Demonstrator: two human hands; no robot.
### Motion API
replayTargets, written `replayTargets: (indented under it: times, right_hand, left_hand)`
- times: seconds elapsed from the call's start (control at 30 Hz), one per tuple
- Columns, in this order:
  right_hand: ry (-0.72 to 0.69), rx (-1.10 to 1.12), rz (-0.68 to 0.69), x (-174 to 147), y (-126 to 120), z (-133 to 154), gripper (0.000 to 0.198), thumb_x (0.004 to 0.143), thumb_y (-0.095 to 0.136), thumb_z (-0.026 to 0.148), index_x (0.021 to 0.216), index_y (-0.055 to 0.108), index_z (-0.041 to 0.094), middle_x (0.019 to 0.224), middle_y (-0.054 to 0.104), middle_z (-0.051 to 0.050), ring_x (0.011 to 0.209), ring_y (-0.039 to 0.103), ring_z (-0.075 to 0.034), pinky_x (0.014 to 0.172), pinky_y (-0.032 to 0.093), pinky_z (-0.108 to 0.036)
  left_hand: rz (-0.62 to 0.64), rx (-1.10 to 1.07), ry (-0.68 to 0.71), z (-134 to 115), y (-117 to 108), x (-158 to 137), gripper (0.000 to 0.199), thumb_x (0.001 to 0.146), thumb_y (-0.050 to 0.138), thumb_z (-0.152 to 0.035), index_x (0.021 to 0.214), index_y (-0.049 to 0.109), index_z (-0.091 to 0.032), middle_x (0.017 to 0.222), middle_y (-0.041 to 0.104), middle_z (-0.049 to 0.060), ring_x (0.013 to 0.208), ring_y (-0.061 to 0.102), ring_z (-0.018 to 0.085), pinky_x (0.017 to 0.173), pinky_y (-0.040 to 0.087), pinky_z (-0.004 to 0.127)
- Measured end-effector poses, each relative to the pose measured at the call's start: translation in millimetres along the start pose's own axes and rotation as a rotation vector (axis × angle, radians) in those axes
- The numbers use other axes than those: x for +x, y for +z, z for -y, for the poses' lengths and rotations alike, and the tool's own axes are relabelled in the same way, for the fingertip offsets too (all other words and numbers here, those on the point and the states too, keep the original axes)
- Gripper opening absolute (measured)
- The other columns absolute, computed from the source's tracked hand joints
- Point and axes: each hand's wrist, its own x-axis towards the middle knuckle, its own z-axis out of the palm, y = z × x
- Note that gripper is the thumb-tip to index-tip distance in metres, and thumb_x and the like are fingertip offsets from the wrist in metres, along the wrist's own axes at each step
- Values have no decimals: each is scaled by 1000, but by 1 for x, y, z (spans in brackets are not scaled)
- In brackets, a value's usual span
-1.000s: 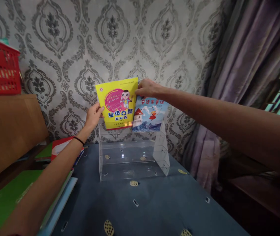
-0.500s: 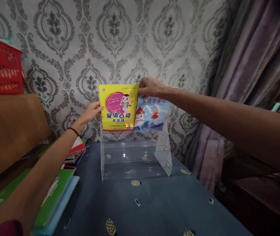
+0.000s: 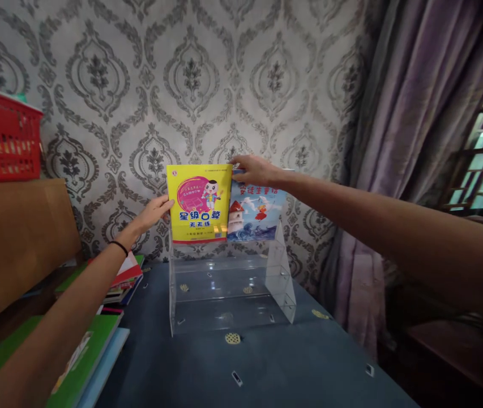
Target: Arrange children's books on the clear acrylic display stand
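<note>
A yellow workbook (image 3: 199,198) with a cartoon child on its cover stands upright on the top tier of a clear acrylic book rack (image 3: 281,277). My left hand (image 3: 155,212) grips the workbook's left edge, thumb in front and fingers behind. At its upper right corner, my right hand (image 3: 255,169) is closed on the edge, its fingertips partly hidden. Right beside the workbook stands a blue storybook (image 3: 257,218) with a red-roofed tower on the cover; my right hand covers part of its top.
The rack's lower tiers stand on a blue patterned tablecloth (image 3: 199,368). To the left are green books (image 3: 97,345), a stack with a red cover (image 3: 127,272), a wooden box (image 3: 20,243) and a red basket (image 3: 5,133). Purple curtains (image 3: 394,170) hang at right, patterned wallpaper behind.
The whole scene sits lower in the picture as the camera view has tilted up. Both hands keep their places on the yellow workbook, which stays beside the blue storybook.
</note>
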Motion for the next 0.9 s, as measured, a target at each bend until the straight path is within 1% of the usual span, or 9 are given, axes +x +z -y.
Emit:
replayTargets:
  times: [0.1, 0.17, 0.27, 0.37, 0.47, 0.53, 0.67, 0.8, 0.9]
  right_hand:
    - [-14, -45, -3, -1, 0, -3, 48, 83, 64, 13, 131, 62, 17, 109, 75, -11, 94, 68, -25, 80, 50, -33]
    - [-26, -60, -6, -2, 0, -4, 51, 82, 64, 12, 132, 61, 19, 110, 75, -10, 99, 67, -26, 82, 50, -34]
    - [-41, -70, -13, -4, 1, -4, 54, 80, 65, 13, 134, 59, 20, 110, 74, -10, 101, 66, -27, 83, 49, -35]
    - [-36, -65, -14, -6, 2, -3, 55, 79, 65, 13, 134, 57, 18, 111, 74, -11, 100, 66, -28, 82, 49, -36]
    - [-20, -50, -37, -8, 2, -2, 52, 80, 64, 13, 131, 57, 17, 111, 73, -12, 100, 66, -28, 82, 49, -36]
    - [-4, -62, -51, -9, 3, -2, 43, 82, 63, 14, 125, 61, 16, 111, 73, -13, 99, 65, -27, 81, 48, -35]
    - [21, -113, -52, -9, 2, 1, 28, 83, 61, 14, 110, 68, 16, 103, 73, -11, 92, 64, -25, 76, 45, -32]
    - [1, -104, -33, -8, -1, 3, 25, 81, 62, 13, 103, 72, 17, 91, 73, -8, 83, 64, -22, 70, 43, -30]
    - [-13, -87, -29, -9, -3, 4, 24, 80, 62, 13, 100, 75, 18, 84, 73, -6, 78, 64, -21, 68, 42, -30]
  left_hand:
    - [-29, -37, -61, 3, 7, -5, 62, 73, 66, -75, 96, 69, -17, 89, 74, 7, 79, 67, 23, 59, 53, 28]
    - [-38, -68, -75, 7, 12, -6, 64, 72, 65, -76, 97, 68, -17, 89, 74, 7, 77, 66, 22, 61, 52, 29]
    - [-41, -83, -54, 12, 16, -7, 65, 73, 66, -74, 100, 68, -16, 88, 73, 7, 74, 65, 21, 62, 51, 30]
    - [-40, -74, -22, 14, 16, -7, 60, 75, 66, -70, 101, 68, -16, 87, 73, 6, 73, 65, 21, 62, 51, 30]
    - [-46, -68, 3, 15, 16, -7, 56, 78, 66, -66, 103, 69, -16, 86, 74, 6, 72, 64, 21, 61, 51, 30]
    - [-48, -68, 13, 15, 16, -7, 55, 78, 66, -65, 103, 70, -17, 85, 74, 6, 71, 64, 20, 61, 52, 30]
    - [-25, -72, 13, 13, 16, -8, 57, 78, 66, -67, 105, 69, -17, 90, 74, 6, 72, 64, 20, 62, 52, 30]
    - [-15, -74, 2, 10, 15, -8, 61, 77, 67, -69, 107, 69, -16, 94, 75, 7, 75, 65, 21, 63, 53, 29]
    - [-25, -104, -9, 8, 18, -7, 62, 77, 68, -68, 113, 67, -17, 97, 75, 9, 78, 67, 22, 62, 53, 30]
